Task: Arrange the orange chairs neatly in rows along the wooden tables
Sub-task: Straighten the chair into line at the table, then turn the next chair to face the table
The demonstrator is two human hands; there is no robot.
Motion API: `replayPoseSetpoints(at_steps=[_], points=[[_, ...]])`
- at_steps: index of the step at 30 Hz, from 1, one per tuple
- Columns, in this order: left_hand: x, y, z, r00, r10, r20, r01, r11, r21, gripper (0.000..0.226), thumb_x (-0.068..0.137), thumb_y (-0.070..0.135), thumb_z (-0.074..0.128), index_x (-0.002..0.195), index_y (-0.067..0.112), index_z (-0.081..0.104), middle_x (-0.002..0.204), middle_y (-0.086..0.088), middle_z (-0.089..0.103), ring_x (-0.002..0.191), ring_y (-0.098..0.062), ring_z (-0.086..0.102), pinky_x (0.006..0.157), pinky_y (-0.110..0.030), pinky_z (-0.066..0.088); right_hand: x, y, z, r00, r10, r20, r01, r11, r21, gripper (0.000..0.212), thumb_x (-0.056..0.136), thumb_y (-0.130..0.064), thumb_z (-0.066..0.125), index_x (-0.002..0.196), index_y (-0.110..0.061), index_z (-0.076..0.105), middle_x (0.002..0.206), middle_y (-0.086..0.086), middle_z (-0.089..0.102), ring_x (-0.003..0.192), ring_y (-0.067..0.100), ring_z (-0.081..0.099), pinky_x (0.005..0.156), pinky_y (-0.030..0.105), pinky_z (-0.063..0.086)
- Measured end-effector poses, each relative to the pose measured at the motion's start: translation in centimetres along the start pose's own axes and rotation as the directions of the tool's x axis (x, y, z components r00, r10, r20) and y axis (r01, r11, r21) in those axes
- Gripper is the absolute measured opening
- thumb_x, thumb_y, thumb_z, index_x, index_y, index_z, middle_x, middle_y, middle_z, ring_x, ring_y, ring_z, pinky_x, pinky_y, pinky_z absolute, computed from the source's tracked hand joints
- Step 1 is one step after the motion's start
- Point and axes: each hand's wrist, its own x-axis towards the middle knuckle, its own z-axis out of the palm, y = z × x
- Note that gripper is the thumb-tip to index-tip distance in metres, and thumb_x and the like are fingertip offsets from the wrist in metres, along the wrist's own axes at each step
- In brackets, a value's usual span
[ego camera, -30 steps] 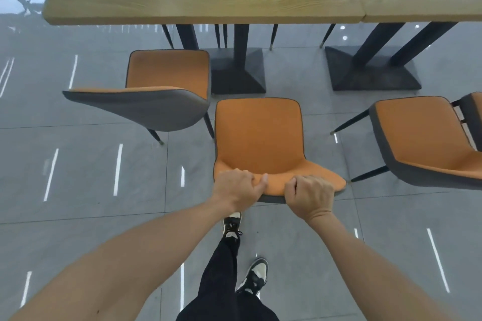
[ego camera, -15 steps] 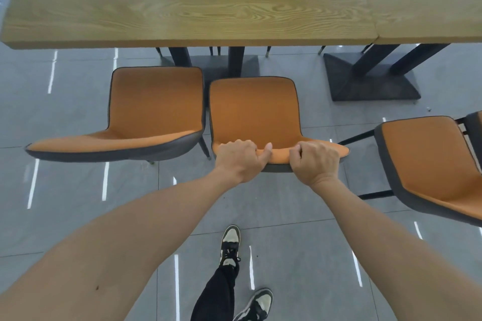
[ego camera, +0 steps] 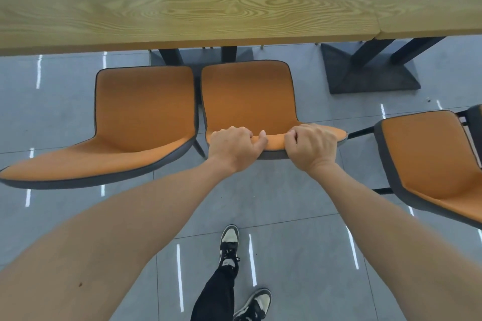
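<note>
Progress looks partial: our left hand and right hand each hold a closed grip on the middle chair, tucked at the desk beside its left neighbour, while the right-hand chair sits askew.

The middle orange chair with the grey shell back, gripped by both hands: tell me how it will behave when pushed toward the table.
The middle orange chair probably slides rather than rolls on the smooth grey tiled floor. The left hand and right hand grip high on its backrest, so it may tip forward.
</note>
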Motion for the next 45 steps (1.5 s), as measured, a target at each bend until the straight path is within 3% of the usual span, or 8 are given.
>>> replayPoseSetpoints(at_steps=[6, 9, 13, 19, 22, 26, 41, 45], points=[[-0.3, 0.4, -0.1, 0.998, -0.030, 0.056, 0.031, 0.999, -0.021, 0.069, 0.091, 0.060, 0.019, 0.063, 0.019, 0.067, 0.054, 0.002, 0.059, 0.057, -0.021, 0.058, 0.061, -0.035, 0.040, 0.0, 0.1, -1.8, 0.980, -0.035, 0.194, 0.028, 0.999, 0.038, 0.049, 0.089, -0.044, 0.029, 0.082, -0.027, 0.074, 0.087, -0.007, 0.071, 0.085, 0.018, 0.058, 0.076, 0.037, 0.048], [-0.5, 0.8, -0.1, 0.992, -0.063, 0.113, 0.067, 0.997, -0.031, 0.064, 0.092, 0.056, 0.018, 0.076, 0.022, 0.069, 0.069, 0.002, 0.066, 0.071, -0.025, 0.061, 0.074, -0.039, 0.047, -0.6, 0.7, -2.8, 0.961, -0.095, 0.261, 0.062, 0.990, 0.129, 0.049, 0.095, -0.049, 0.032, 0.109, -0.026, 0.074, 0.118, -0.006, 0.070, 0.110, 0.020, 0.057, 0.100, 0.039, 0.040], [-0.9, 2.9, -0.4, 0.991, -0.032, 0.129, 0.028, 0.999, 0.032, 0.056, 0.104, 0.046, 0.017, 0.081, 0.015, 0.057, 0.081, -0.005, 0.067, 0.078, -0.033, 0.063, 0.082, -0.045, 0.046, -3.3, 3.0, -3.5, 0.980, -0.134, 0.148, 0.102, 0.973, 0.209, 0.045, 0.102, -0.045, 0.041, 0.126, -0.017, 0.066, 0.133, 0.003, 0.064, 0.127, 0.022, 0.050, 0.112, 0.037, 0.027], [-1.3, 14.7, 0.7, 0.991, 0.044, 0.128, -0.056, 0.994, 0.095, 0.072, 0.100, 0.068, 0.021, 0.124, 0.012, 0.059, 0.124, -0.017, 0.065, 0.113, -0.041, 0.060, 0.100, -0.054, 0.042, -8.0, 11.4, -5.8, 0.960, -0.192, 0.204, 0.164, 0.976, 0.144, 0.054, 0.103, -0.044, 0.040, 0.152, -0.022, 0.037, 0.160, 0.004, 0.034, 0.148, 0.024, 0.028, 0.121, 0.051, 0.020], [-1.1, 22.0, 1.9, 0.985, 0.082, 0.149, -0.099, 0.989, 0.112, 0.078, 0.099, 0.070, 0.020, 0.150, 0.014, 0.042, 0.147, -0.022, 0.049, 0.136, -0.045, 0.041, 0.115, -0.061, 0.026, -10.7, 18.9, -7.6, 0.969, -0.059, 0.241, 0.043, 0.996, 0.072, 0.056, 0.103, -0.048, 0.037, 0.152, -0.021, 0.038, 0.163, 0.009, 0.028, 0.150, 0.027, 0.024, 0.122, 0.054, 0.015], [-1.8, 32.8, 3.5, 0.957, 0.215, 0.194, -0.221, 0.975, 0.009, 0.076, 0.103, 0.065, 0.023, 0.159, 0.016, 0.028, 0.165, -0.018, 0.028, 0.153, -0.041, 0.019, 0.123, -0.061, 0.010, -15.2, 31.4, -10.4, 0.967, 0.111, 0.229, -0.117, 0.993, 0.016, 0.057, 0.101, -0.052, 0.032, 0.151, -0.024, 0.037, 0.164, 0.009, 0.024, 0.151, 0.030, 0.020, 0.122, 0.056, 0.013], [-11.1, 72.4, 16.3, 0.935, 0.292, 0.201, -0.284, 0.956, -0.070, 0.074, 0.103, 0.066, 0.025, 0.155, 0.015, 0.037, 0.162, -0.016, 0.036, 0.151, -0.036, 0.028, 0.122, -0.056, 0.022, -27.7, 67.8, -15.4, 0.970, 0.219, 0.102, -0.223, 0.974, 0.036, 0.056, 0.100, -0.047, 0.040, 0.149, -0.019, 0.043, 0.161, 0.014, 0.030, 0.148, 0.035, 0.025, 0.119, 0.058, 0.018], [-11.0, 77.4, 19.7, 0.925, 0.274, 0.263, -0.250, 0.960, -0.122, 0.070, 0.102, 0.068, 0.020, 0.127, 0.016, 0.060, 0.131, -0.012, 0.061, 0.126, -0.035, 0.055, 0.103, -0.051, 0.041, -28.8, 73.4, -13.6, 0.964, 0.237, 0.121, -0.243, 0.969, 0.039, 0.051, 0.101, -0.040, 0.041, 0.145, -0.015, 0.045, 0.156, 0.017, 0.036, 0.144, 0.035, 0.031, 0.116, 0.056, 0.025]])
